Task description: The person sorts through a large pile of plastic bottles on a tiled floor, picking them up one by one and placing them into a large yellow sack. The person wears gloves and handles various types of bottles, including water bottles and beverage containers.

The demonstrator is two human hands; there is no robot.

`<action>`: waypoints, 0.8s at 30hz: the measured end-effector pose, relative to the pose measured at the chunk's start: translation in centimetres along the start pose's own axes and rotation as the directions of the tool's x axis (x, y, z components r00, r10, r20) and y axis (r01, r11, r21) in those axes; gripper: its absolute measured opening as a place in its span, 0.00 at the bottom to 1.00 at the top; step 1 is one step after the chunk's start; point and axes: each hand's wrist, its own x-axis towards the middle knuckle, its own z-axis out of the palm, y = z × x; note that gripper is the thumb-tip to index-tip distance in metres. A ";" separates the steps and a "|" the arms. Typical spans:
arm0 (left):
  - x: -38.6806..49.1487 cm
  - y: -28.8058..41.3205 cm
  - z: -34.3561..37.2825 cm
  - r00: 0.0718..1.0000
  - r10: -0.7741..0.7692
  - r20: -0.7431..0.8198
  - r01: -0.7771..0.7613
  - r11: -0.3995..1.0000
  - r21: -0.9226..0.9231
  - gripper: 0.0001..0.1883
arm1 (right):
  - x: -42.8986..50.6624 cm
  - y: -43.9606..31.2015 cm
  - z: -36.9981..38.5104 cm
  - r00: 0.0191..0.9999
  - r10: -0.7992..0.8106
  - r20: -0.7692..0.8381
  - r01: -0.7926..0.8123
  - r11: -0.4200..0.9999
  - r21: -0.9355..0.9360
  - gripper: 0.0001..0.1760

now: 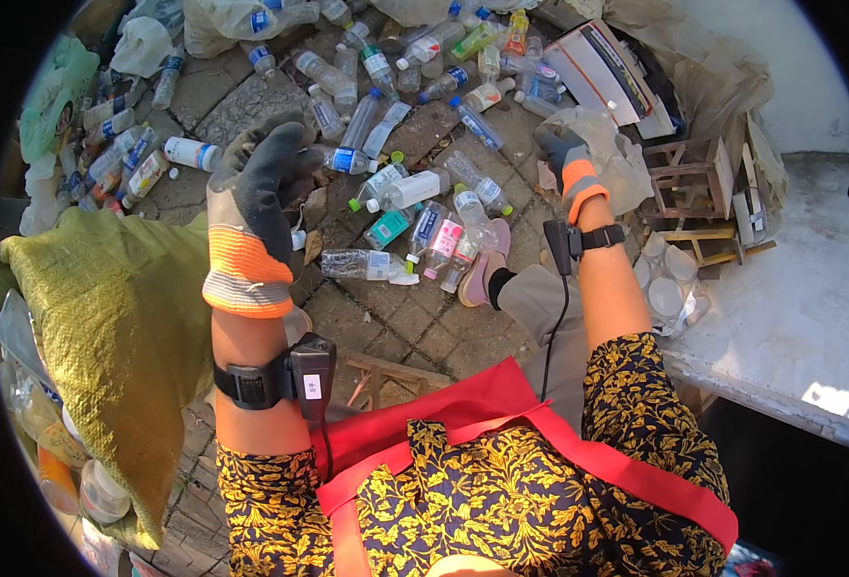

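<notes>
My left hand [262,173], in a grey and black work glove with an orange cuff, hovers at the left of a loose spread of plastic bottles. Its fingers are bent beside a clear bottle with a blue label [350,160]; whether they grip it is unclear. My right hand [567,162] wears a matching glove and is against a crumpled translucent plastic bag [623,169]. Its fingertips are partly hidden, so a grip cannot be made out. Between the hands lie a white-labelled bottle [417,189], a pink-labelled bottle [444,244] and a clear bottle on its side [356,265].
A green woven sack [107,339] stands at left, near a bottle pile [118,162]. Flattened cardboard [597,72], a small wooden stool [688,177] and bagged plastic lids [666,292] line the right, beside a white ledge [778,317]. Paving [367,317] shows near my foot.
</notes>
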 end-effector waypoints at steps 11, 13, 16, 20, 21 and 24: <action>1.9 -2.2 4.7 0.994 -0.090 0.065 0.080 0.985 0.152 0.16 | 2.3 25.5 10.5 0.886 0.424 0.189 -0.265 0.797 -0.543 0.38; 2.2 -2.7 5.1 0.993 -0.111 0.038 0.104 0.981 0.163 0.16 | 2.3 24.6 11.6 0.842 0.505 0.189 -0.278 0.706 -0.651 0.43; 2.2 -2.8 5.2 0.996 -0.084 0.037 0.077 0.985 0.153 0.17 | 2.2 22.2 11.0 0.808 0.520 0.277 -0.305 0.772 -0.558 0.50; 2.0 -2.6 4.9 0.997 -0.075 -0.035 0.080 0.984 0.161 0.17 | 2.7 20.1 9.5 0.894 0.369 0.256 -0.209 0.847 -0.490 0.57; 1.9 -2.5 4.8 0.997 -0.060 -0.057 0.068 0.985 0.155 0.17 | 3.0 19.9 9.2 0.898 0.376 0.227 -0.194 0.803 -0.564 0.56; 1.9 -2.3 4.4 0.995 -0.025 -0.096 0.038 0.990 0.136 0.17 | 3.8 19.8 9.2 0.892 0.390 0.227 -0.118 0.686 -0.718 0.53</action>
